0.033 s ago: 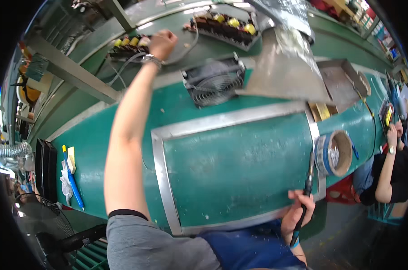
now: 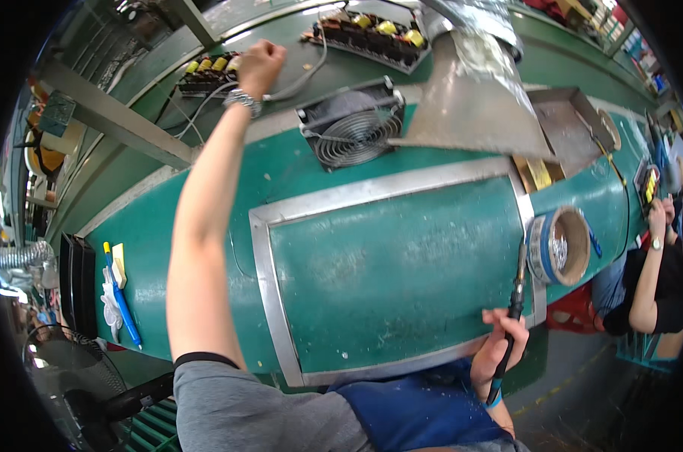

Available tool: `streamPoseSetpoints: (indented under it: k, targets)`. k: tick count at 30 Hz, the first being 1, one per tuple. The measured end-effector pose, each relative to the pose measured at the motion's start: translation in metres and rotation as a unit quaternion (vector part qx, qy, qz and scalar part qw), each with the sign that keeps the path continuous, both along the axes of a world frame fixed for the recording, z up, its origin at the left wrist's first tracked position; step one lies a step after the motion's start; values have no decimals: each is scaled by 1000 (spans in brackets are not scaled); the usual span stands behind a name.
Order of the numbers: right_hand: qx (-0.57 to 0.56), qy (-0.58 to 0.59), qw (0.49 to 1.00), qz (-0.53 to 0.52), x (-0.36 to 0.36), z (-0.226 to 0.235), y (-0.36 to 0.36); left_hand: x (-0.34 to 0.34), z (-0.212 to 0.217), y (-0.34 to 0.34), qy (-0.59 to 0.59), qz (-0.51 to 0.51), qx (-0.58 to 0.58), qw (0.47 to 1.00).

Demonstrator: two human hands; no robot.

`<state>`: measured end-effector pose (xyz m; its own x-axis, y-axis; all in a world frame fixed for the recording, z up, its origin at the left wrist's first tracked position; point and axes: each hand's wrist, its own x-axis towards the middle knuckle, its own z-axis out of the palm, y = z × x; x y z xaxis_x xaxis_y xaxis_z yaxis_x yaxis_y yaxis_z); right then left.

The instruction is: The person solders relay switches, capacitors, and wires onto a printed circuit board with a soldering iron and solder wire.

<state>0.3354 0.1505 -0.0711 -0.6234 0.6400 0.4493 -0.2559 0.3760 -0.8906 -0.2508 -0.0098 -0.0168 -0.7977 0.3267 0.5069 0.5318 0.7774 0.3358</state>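
My left arm stretches far across the green bench. The left hand (image 2: 261,68) is closed in a fist above the green belt behind it, beside a circuit board with yellow components (image 2: 208,74). Whatever the fingers may hold is hidden. A pale cable (image 2: 300,81) runs by the wrist. At the front right, my right hand (image 2: 501,343) is wrapped round the handle of a soldering iron (image 2: 516,301). The iron's tip points away from me, just left of a cardboard-cored roll (image 2: 573,245) with shiny wire inside. A second, larger board (image 2: 368,41) lies farther right on the belt.
A black fan with a wire guard (image 2: 353,124) and a metal fume hood (image 2: 473,113) stand along the bench's back. A metal frame (image 2: 270,301) surrounds the work area. A blue pen-like tool (image 2: 123,309) lies left. A co-worker's arm (image 2: 646,279) is at far right.
The whole view has shifted slightly. My left fist is a little closer to the smaller board. The right hand keeps its hold on the soldering iron.
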Motion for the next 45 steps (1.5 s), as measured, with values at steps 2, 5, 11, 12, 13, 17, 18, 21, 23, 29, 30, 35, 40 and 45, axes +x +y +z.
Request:
streamPoseSetpoints:
  k: [2,5,11,12,13,17,18,21,23,29,30,35,40,45]
  targets:
    - [-4,16,1000,15,-2,-2,2,58,31,-14,33,3,84,996]
    - [5,23,999,28,0,-6,6,183,58,-35,-89,-127,233,960]
    - [22,38,998,52,4,-6,10,344,39,-22,-208,-297,88,928]
    - [14,46,997,53,4,-5,9,353,32,-12,-206,-323,27,923]
    - [9,47,998,47,4,-5,7,355,18,1,-228,-334,32,914]
    - [-5,46,998,32,5,-4,3,349,-10,37,-259,-372,54,890]
    - [-3,47,998,30,5,-4,3,349,-8,38,-258,-374,55,889]
    - [-13,59,998,23,4,-5,3,347,14,31,-204,-323,26,924]
    - [-4,48,999,18,4,-5,5,334,25,17,-177,-304,42,935]
    - [0,53,998,32,3,-8,8,237,65,-39,-95,-151,134,975]
    - [5,52,998,27,3,-7,8,211,72,-47,-94,-118,138,979]
    - [6,28,999,34,3,-3,1,61,46,-85,-147,57,207,965]
    - [43,2,999,25,5,-3,0,-23,1,-57,-44,98,-18,994]
    - [57,-14,998,-10,-2,-4,-1,-71,-21,-21,143,11,-334,932]
